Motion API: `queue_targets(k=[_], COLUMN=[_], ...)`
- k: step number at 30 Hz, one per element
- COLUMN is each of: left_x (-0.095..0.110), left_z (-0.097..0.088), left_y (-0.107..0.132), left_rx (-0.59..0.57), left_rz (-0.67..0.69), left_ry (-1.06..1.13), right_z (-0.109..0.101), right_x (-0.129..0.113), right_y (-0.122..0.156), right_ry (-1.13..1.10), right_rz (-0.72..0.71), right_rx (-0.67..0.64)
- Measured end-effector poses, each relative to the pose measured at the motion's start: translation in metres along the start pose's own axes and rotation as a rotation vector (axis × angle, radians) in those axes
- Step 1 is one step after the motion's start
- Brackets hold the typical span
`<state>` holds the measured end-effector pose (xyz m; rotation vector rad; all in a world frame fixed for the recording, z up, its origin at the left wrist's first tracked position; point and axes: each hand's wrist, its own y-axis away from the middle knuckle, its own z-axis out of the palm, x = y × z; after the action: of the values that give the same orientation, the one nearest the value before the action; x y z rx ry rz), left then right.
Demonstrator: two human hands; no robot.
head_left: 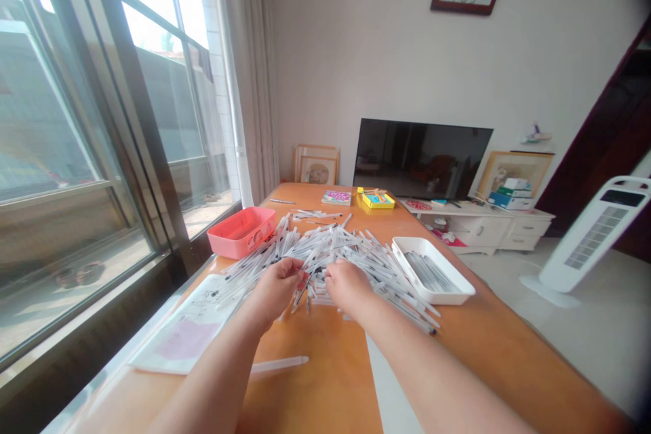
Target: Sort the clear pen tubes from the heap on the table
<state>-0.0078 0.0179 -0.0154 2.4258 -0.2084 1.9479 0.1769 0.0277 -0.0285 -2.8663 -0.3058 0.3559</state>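
A large heap of translucent white pens (376, 264), many with dark tips, spreads across the wooden table. At its near edge, my left hand (279, 286) is closed, thumb and fingers pinched together beside some dark pen tips. My right hand (350, 285) faces it a short way to the right, its fingers curled closed against the heap. What either hand grips is too small and hidden to make out. Left of the heap is a red plastic basket (231, 244). On the right stands a white tray (455, 295) holding several grey, slim pen refills (430, 271).
A single clear pen barrel (279, 365) lies near my left forearm. Printed paper (178, 339) covers the table's left side. Farther back are a colourful booklet (336, 198) and a yellow box (379, 202). Windows line the left; a tower fan (593, 237) stands right.
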Motion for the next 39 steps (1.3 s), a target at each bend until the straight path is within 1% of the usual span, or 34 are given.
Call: queue_targets(k=[4, 9, 14, 17, 19, 21, 22, 26, 29, 32, 39], left_x=[-0.005, -0.008, -0.006, -0.005, -0.005, -0.004, -0.003, 0.003, 0.006, 0.004, 0.003], left_z=[-0.002, -0.002, 0.001, 0.005, 0.009, 0.013, 0.015, 0.022, 0.025, 0.027, 0.029], left_y=[-0.003, -0.005, -0.003, -0.001, 0.001, 0.004, 0.006, 0.014, 0.018, 0.019, 0.018], left_rx=[0.015, 0.017, 0.017, -0.016, -0.052, -0.093, -0.113, -0.175, -0.227, -0.262, -0.293], left_rz=[0.008, -0.01, -0.012, -0.005, 0.008, 0.018, 0.022, 0.036, 0.047, 0.066, 0.081], left_ry=[-0.008, -0.015, -0.044, -0.065, -0.096, -0.127, -0.139, -0.177, -0.195, -0.212, -0.199], right_z=[0.007, 0.01, 0.003, -0.006, -0.014, -0.021, -0.024, -0.032, -0.034, -0.037, -0.038], right_x=[-0.007, -0.011, -0.012, -0.005, 0.004, 0.014, 0.019, 0.033, 0.035, 0.035, 0.036], right_y=[-0.013, -0.02, -0.017, -0.01, -0.004, 0.005, 0.011, 0.036, 0.052, 0.058, 0.056], right_ry=[0.032, 0.05, 0.02, -0.025, -0.14, -0.338, -0.454, -0.986, -1.302, -1.406, -1.393], right_rz=[-0.018, -0.01, -0.002, 0.021, 0.049, 0.089, 0.118, 0.3, 0.384, 0.379, 0.35], right_rx=[-0.032, -0.058, -0.027, 0.017, 0.081, 0.146, 0.157, 0.114, 0.14, 0.146, 0.137])
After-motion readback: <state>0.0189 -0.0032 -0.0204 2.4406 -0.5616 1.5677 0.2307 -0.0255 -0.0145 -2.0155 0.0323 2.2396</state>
